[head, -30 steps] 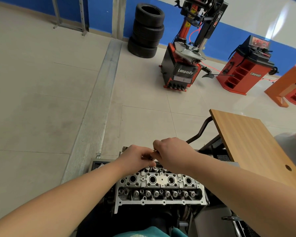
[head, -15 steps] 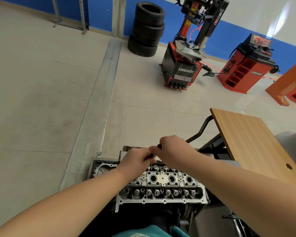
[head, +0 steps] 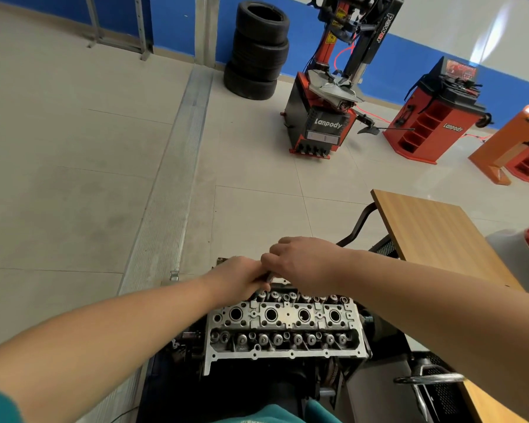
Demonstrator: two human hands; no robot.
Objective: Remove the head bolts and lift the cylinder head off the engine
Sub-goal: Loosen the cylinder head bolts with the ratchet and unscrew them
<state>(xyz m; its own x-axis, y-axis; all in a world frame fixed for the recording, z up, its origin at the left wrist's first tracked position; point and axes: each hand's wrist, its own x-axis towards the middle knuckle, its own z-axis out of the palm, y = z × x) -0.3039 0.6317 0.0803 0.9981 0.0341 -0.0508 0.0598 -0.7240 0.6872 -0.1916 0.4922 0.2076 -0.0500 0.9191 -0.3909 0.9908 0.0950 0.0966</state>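
One bare grey aluminium cylinder head (head: 283, 326) sits on top of the dark engine (head: 257, 383), low in the middle of the view. Four round plug wells run in a row along its middle, with a row of valve springs on the near side of them and another on the far side. Two bare hands meet over the far edge of the cylinder head. The left hand (head: 237, 277) has its fingers curled around a short dark metal tool or bolt (head: 269, 276); which of the two cannot be told, because the hands hide most of it. The right hand (head: 303, 261) lies just beside the left, touching it, with its fingers curled down onto the same dark piece; the grip of each hand is narrow and closed on that piece. Both forearms cross the cylinder head's near corners and cover its far left part.

To the right of the cylinder head stands one wooden-topped counter (head: 434, 233), with a black mesh cart (head: 385, 248) under its near edge. Far beyond the cylinder head stand one stack of four black tyres (head: 258, 50), one red and black tyre-changing machine (head: 327, 117) and one red wheel balancer cabinet (head: 434, 117). A metal floor channel (head: 168, 190) runs away to the left of the cylinder head.
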